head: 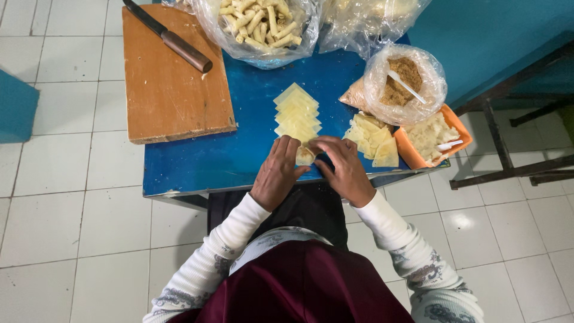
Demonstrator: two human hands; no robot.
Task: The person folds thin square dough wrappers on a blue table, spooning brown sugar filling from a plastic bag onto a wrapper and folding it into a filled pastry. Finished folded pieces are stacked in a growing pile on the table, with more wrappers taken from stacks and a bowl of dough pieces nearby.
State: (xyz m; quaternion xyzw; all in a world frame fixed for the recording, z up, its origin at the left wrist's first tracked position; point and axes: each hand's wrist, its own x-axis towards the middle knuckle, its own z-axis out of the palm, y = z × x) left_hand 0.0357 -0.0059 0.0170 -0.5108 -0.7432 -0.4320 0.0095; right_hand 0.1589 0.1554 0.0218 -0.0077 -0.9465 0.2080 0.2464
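Blue counter (197, 161): one wrapper (304, 157) is pinched between the left hand (277, 173) and right hand (345, 168); one knife (168, 36) is laid on one board (170, 78).

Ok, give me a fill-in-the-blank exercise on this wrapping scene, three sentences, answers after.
1. Both hands, left hand and right hand, pinch a small pale wrapper on the ____ table.
2. The knife lies on the wooden ____.
3. A white spoon stands in the bag of ____ crumbs.

Missing words: blue; cutting board; brown
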